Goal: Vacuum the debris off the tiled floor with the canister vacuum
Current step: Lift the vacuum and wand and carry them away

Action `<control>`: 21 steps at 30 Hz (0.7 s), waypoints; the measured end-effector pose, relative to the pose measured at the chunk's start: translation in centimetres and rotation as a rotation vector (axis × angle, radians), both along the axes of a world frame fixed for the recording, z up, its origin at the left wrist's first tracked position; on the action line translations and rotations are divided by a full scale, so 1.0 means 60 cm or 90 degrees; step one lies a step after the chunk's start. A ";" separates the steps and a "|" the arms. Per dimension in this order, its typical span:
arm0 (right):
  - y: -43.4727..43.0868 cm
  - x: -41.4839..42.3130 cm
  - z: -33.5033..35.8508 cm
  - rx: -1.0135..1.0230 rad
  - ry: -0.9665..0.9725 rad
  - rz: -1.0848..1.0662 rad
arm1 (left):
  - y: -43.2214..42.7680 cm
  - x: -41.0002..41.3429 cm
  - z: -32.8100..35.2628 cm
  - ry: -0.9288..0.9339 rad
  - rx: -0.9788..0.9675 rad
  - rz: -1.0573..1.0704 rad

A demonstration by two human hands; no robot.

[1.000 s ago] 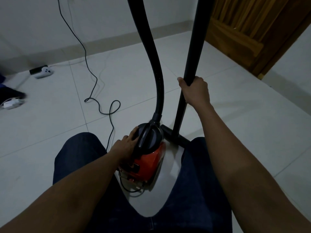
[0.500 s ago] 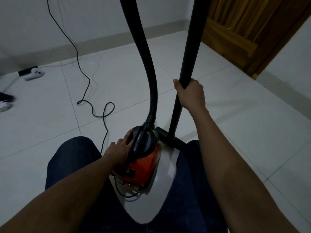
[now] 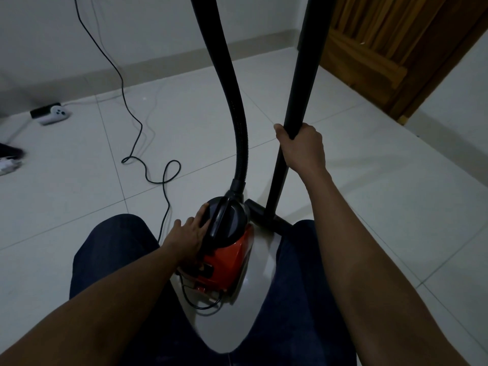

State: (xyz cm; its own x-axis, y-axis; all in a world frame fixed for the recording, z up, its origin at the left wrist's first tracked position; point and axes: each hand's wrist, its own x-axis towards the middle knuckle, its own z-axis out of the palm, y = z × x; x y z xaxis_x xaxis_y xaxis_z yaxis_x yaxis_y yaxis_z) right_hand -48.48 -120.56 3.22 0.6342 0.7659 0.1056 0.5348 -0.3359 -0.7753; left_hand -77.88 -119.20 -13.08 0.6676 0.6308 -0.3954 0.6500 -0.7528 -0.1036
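No text, label or brand can be read anywhere.

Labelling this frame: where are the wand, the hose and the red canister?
wand (image 3: 306, 75), head view, upper tube.
hose (image 3: 239, 128), head view, ribbed bend.
red canister (image 3: 232, 257), head view, red shell.

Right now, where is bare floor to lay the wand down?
Bare tiles lie right of the wand, toward the door, and between cord and hose up to the wall. Crowded around the canister: left hand, cord loops and nozzle meet there.
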 end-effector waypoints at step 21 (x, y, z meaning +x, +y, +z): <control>-0.007 -0.003 0.008 -0.003 0.013 -0.015 | 0.012 0.023 0.036 -0.163 -0.191 0.167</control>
State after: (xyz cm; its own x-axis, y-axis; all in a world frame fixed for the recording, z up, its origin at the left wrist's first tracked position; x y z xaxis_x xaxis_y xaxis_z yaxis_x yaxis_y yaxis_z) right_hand -48.64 -121.00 3.68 0.6538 0.7515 0.0888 0.5104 -0.3513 -0.7849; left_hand -76.48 -118.45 -10.90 0.6005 0.6744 -0.4297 0.7987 -0.5320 0.2812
